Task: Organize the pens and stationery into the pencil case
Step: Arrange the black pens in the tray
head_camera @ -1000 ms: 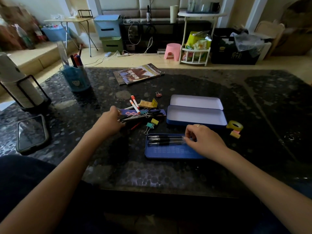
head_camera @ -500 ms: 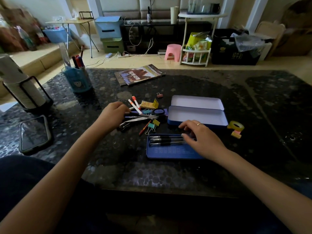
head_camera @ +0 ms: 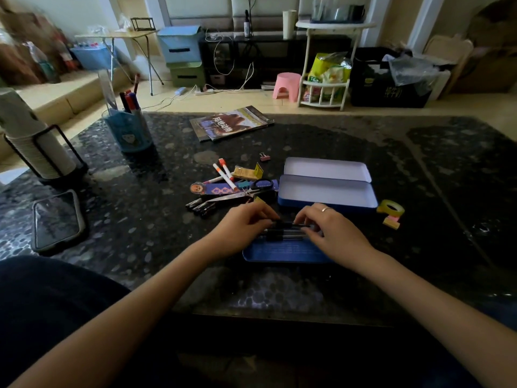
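A dark, glossy, pebble-patterned counter (head_camera: 363, 141) carries a rectangular blue metal pencil case (head_camera: 326, 191) lying open with its pale inside showing, in a room with a pale floor and a pink stool beyond. Just in front of the case lies its flat blue tray (head_camera: 279, 252), where slim black pens (head_camera: 291, 233) lie side by side. The left hand (head_camera: 246, 224) and right hand (head_camera: 333, 231), fingers curled, pinch opposite ends of one pen over that tray, with scissors (head_camera: 246, 191) left of the case.
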A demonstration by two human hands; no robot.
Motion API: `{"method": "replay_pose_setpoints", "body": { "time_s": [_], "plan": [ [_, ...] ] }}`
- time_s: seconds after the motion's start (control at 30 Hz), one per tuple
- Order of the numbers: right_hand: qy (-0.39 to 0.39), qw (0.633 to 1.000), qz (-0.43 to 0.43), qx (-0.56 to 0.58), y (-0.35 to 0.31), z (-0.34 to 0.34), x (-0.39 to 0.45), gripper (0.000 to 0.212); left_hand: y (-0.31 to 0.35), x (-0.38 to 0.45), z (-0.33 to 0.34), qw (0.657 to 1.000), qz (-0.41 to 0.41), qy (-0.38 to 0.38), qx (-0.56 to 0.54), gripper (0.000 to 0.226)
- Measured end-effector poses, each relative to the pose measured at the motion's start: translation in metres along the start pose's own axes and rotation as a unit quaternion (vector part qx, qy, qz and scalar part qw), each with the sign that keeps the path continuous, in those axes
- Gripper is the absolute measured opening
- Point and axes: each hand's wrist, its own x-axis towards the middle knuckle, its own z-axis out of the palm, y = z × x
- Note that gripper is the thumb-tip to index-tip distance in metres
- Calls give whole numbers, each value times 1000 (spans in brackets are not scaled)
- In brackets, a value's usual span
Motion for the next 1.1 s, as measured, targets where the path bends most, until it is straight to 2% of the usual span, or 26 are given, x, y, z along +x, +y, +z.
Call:
{"method": "replay_pose_setpoints", "body": {
  "time_s": [0.13, 0.33, 0.43, 0.57, 0.67, 0.73, 0.87, 0.97, 1.1],
  "plan": [
    [-24, 999, 4, -35, 3, 3, 0, 17, -6, -1, 0, 977, 37, 15, 212, 20],
    [-32, 998, -10, -61, 1, 5, -1, 22, -9, -1, -3, 944, 66, 21, 322, 25],
    [-37, 997, -9, -64, 0, 4, -2, 24, -12, 0, -6, 945, 56, 20, 323, 26],
    [-33, 997, -8, -65, -1, 3, -2, 23, -13, 3, -16, 945, 42, 93, 311, 24],
    [-29, 997, -12, -67, -1, 3, -2, 22, -17, 3, -30, 934, -29, 169, 314, 23],
    [-30, 997, -13, -67, -2, 3, -3, 21, -29, 4, -39, 928, -86, 193, 307, 21],
    [-33, 997, -14, -67, -3, 2, -3, 21, -46, 6, -45, 927, -141, 169, 303, 19],
    [-35, 997, -13, -70, -3, 2, -3, 22, -49, 8, -39, 924, -148, 148, 319, 26],
    [-35, 997, -11, -72, -1, 2, -2, 22, -49, 10, -39, 930, -152, 139, 304, 15]
  ]
}}
